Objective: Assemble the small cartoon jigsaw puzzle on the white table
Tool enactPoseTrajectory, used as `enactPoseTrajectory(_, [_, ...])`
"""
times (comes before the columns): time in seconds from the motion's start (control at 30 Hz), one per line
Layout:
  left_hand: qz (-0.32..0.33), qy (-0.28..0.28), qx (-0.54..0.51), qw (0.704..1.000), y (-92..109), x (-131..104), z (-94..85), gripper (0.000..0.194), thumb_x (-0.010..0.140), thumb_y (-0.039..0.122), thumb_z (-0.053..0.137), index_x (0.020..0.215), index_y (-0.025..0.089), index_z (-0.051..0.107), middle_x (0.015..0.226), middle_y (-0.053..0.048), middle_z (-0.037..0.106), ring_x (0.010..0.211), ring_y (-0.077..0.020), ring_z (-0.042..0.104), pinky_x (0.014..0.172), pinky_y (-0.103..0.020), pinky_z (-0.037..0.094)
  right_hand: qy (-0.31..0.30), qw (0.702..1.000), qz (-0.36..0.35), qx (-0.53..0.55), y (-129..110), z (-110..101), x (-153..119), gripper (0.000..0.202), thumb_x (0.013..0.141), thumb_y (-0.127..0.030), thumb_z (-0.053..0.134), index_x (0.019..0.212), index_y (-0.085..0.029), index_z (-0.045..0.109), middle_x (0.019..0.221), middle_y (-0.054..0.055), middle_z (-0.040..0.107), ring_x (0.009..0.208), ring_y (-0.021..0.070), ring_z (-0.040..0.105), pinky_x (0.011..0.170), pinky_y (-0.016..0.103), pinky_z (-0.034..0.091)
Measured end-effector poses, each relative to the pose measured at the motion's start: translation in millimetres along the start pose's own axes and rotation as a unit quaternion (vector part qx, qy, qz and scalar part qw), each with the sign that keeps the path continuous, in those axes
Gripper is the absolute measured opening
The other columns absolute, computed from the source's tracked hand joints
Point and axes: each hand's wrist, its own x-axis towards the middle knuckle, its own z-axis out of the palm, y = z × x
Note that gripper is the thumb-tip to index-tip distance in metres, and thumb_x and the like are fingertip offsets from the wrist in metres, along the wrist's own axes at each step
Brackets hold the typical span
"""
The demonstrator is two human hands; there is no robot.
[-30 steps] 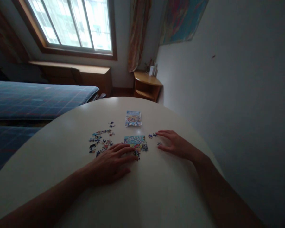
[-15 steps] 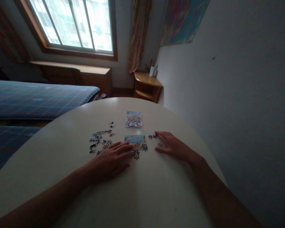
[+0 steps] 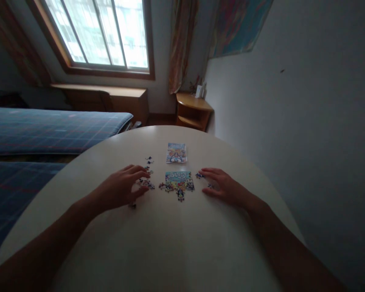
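A partly joined jigsaw puzzle (image 3: 179, 180) lies on the white round table (image 3: 176, 235), its top edge light blue with lettering and its lower edge uneven. My left hand (image 3: 126, 184) hovers over or rests on loose puzzle pieces (image 3: 147, 184) left of the puzzle, thumb and fingers apart; the hand hides many of them. To the right, my right hand (image 3: 223, 185) lies on the table with its fingers spread. Its fingertips are by a dark blue puzzle piece (image 3: 199, 175), and another piece (image 3: 211, 185) shows between thumb and fingers.
Behind the puzzle lies a small printed packet (image 3: 176, 153) with a cartoon picture. Two loose pieces (image 3: 149, 160) sit to its left. A bed with a plaid mattress (image 3: 48, 129) stands left of the table, a white wall (image 3: 292, 134) rises at the right, and a corner shelf (image 3: 194, 101) is beyond.
My left hand has moved left, off the puzzle's lower left part and onto the loose pieces. My right hand stays nearly in place. The whole view has shifted slightly.
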Motion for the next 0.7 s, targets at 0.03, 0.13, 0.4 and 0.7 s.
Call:
enactPoseTrajectory(0.03, [-0.01, -0.014, -0.008, 1.0, -5.6, -2.1, -6.5, 0.032, 0.091, 0.045, 0.059, 0.113, 0.023, 0.064, 0.121, -0.009, 0.064, 0.111, -0.0269, 0.06, 0.095, -0.044, 0.05, -0.003, 1.0, -0.01, -0.005, 0.5, 1.7, 1.4, 0.049, 0.089, -0.042, 0.063, 0.134, -0.024, 0.058, 0.141, 0.012, 0.056, 0.13, 0.0281, 0.051, 0.11, 0.052, 0.04])
enactPoseTrajectory(0.13, [-0.021, -0.074, -0.048, 0.996, -14.4, -8.2, -19.8, 0.038, 0.083, 0.048, 0.068, 0.114, 0.026, 0.065, 0.12, -0.008, 0.064, 0.112, -0.0269, 0.059, 0.097, -0.041, 0.048, -0.001, 1.0, -0.02, -0.016, 3.4, 6.2, 3.9, 0.041, 0.092, -0.041, 0.059, 0.128, -0.022, 0.064, 0.138, 0.013, 0.058, 0.13, 0.029, 0.051, 0.109, 0.054, 0.04])
enactPoseTrajectory(0.4, [-0.097, -0.145, -0.082, 0.981, -17.7, -13.4, -24.4, 0.041, 0.075, 0.043, 0.073, 0.112, 0.026, 0.066, 0.116, -0.006, 0.062, 0.098, -0.0253, 0.064, 0.086, -0.036, 0.05, 0.019, 1.0, -0.023, -0.001, 10.9, 8.9, 3.0, 0.039, 0.091, -0.041, 0.059, 0.124, -0.024, 0.067, 0.136, 0.013, 0.06, 0.127, 0.0293, 0.055, 0.108, 0.052, 0.044])
enactPoseTrajectory(0.7, [-0.142, -0.077, -0.043, 0.986, -29.4, -8.7, -22.9, 0.026, 0.088, 0.043, 0.057, 0.099, 0.022, 0.067, 0.093, -0.005, 0.068, 0.079, -0.0212, 0.065, 0.073, -0.032, 0.048, 0.019, 0.999, -0.026, -0.001, 12.0, 8.3, 4.1, 0.038, 0.09, -0.041, 0.059, 0.123, -0.025, 0.067, 0.134, 0.012, 0.061, 0.125, 0.0295, 0.056, 0.106, 0.053, 0.046])
